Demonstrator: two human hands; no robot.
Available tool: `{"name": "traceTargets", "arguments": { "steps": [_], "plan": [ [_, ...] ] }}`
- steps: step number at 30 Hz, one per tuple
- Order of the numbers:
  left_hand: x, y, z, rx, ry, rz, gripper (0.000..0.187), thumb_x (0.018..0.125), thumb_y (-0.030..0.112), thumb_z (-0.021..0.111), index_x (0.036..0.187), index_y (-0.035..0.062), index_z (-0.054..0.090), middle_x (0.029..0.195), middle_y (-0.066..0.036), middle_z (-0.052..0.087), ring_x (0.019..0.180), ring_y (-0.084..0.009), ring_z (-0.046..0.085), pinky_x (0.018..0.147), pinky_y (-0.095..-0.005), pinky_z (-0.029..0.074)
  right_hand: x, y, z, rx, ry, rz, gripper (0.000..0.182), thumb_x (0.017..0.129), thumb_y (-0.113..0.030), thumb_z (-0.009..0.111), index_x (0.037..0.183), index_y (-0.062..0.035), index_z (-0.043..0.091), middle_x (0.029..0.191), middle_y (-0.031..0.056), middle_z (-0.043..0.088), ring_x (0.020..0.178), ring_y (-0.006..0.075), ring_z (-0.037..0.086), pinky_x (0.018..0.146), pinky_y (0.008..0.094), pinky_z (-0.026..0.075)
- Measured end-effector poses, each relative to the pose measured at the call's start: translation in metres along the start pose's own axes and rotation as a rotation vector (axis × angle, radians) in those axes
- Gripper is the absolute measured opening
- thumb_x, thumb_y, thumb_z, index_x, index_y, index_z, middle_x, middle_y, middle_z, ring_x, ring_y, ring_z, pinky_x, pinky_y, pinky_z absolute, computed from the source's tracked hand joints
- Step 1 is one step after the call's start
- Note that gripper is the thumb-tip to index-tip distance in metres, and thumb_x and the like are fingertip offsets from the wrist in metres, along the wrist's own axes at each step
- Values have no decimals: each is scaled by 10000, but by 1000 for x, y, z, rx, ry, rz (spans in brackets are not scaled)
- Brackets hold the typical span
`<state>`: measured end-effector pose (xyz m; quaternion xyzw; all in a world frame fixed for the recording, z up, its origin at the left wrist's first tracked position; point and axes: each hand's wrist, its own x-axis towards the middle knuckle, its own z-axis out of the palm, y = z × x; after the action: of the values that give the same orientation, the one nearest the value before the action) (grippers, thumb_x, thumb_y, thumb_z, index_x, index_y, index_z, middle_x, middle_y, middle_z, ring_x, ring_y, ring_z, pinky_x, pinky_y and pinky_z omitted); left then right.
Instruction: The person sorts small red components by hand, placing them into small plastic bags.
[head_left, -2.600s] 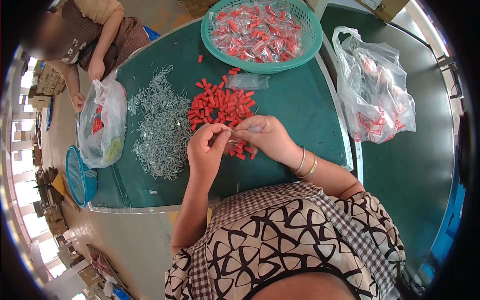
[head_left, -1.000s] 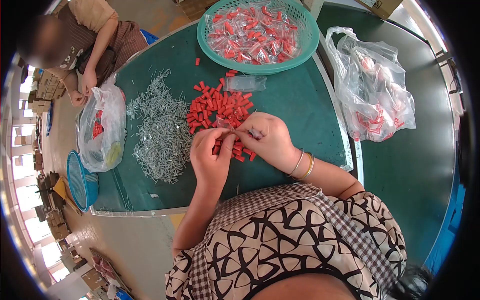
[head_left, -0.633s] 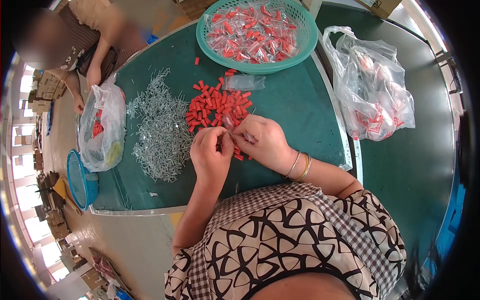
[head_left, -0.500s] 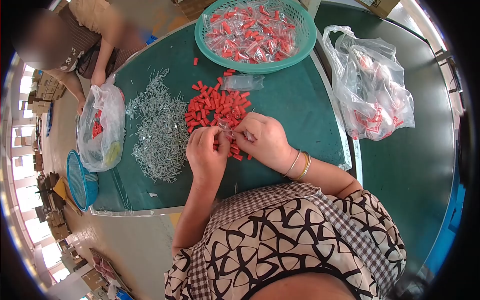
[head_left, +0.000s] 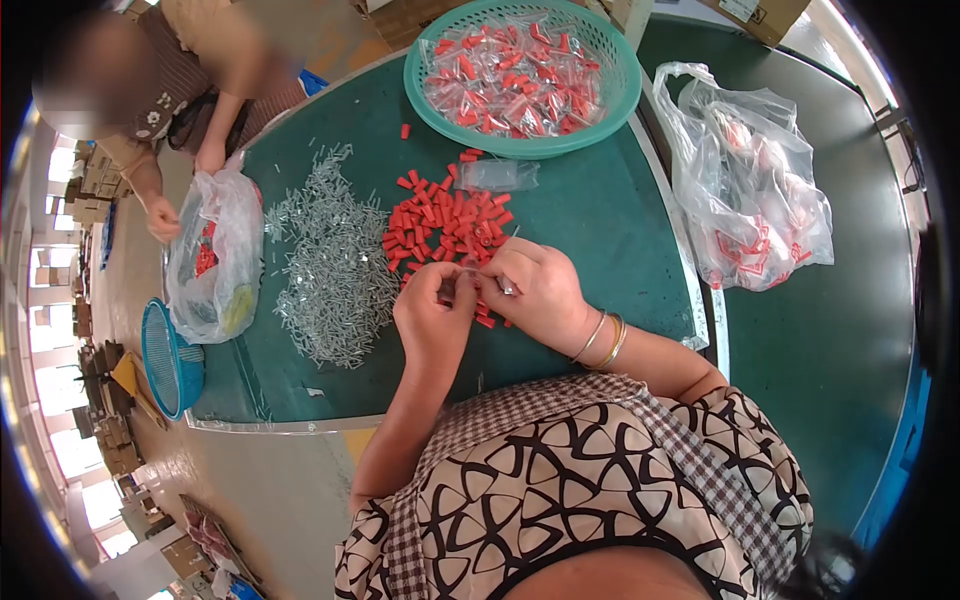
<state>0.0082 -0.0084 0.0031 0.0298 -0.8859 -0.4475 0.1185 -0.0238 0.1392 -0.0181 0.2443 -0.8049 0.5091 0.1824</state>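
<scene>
My left hand (head_left: 432, 308) and my right hand (head_left: 538, 290) meet at the near edge of a pile of red plastic caps (head_left: 440, 215). Between their pinched fingertips is a small clear plastic bag (head_left: 468, 266), mostly covered by the fingers. Something small and shiny also shows within my right hand's curled fingers, too hidden to name. To the left of the caps spreads a heap of small grey metal screws or pins (head_left: 335, 270). Flat clear bags (head_left: 498, 175) lie just beyond the caps.
A green basket (head_left: 412, 80) of filled bags stands at the back. Plastic carrier bags lie at the right (head_left: 765, 200) and left (head_left: 240, 215); a blue basket (head_left: 150, 350) is at the left edge. Across the table, a co-worker's hand (head_left: 162, 218) is beside the left carrier bag.
My fingertips have come closer together over the small bag. The co-worker's one hand has lifted off the carrier bag's edge. The whole view has shifted slightly.
</scene>
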Motion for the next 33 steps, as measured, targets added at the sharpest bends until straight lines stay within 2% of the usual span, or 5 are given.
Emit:
{"name": "traceTargets", "arguments": {
  "steps": [4, 10, 13, 30, 33],
  "plan": [
    [4, -1, -3, 173, 64, 149, 75, 760, 57, 698, 756, 62, 623, 692, -109, 609, 616, -283, 623, 572, -377, 493, 7, -1, -5, -103, -10, -113, 141, 711, -49, 731, 754, -89, 603, 709, 73, 562, 590, 277, 582, 519, 377, 485],
    [4, 1, -17, 56, -36, -47, 103, 770, 77, 715, 781, 33, 623, 696, -92, 637, 603, -206, 641, 570, -320, 509, 11, -19, -18, 15, -200, -55, 331, 732, -132, 766, 1038, -93, 646, 997, 52, 662, 701, 237, 648, 561, 345, 522],
    [2, 1, -24, 25, -98, -105, 106, 780, 81, 714, 796, 25, 626, 702, -86, 650, 606, -178, 649, 577, -301, 516, 12, -19, -17, -49, -271, -224, 471, 720, -148, 786, 1158, -93, 623, 1126, 54, 657, 737, 234, 666, 585, 337, 536],
    [-2, 7, -28, -121, -224, -202, 87, 824, 60, 702, 831, 3, 637, 700, -6, 642, 605, -34, 542, 562, -222, 454, 10, -14, -13, 5, -224, -220, 469, 694, -153, 811, 1116, -66, 627, 1047, 55, 669, 739, 228, 674, 606, 327, 541],
    [-1, 7, -28, -127, -233, -206, 70, 819, 53, 669, 827, -3, 627, 695, -37, 641, 613, -85, 606, 584, -252, 501, 10, -15, -13, 41, -217, -199, 457, 694, -145, 812, 1106, -67, 629, 1021, 57, 673, 725, 228, 673, 604, 327, 541]
  ]
}}
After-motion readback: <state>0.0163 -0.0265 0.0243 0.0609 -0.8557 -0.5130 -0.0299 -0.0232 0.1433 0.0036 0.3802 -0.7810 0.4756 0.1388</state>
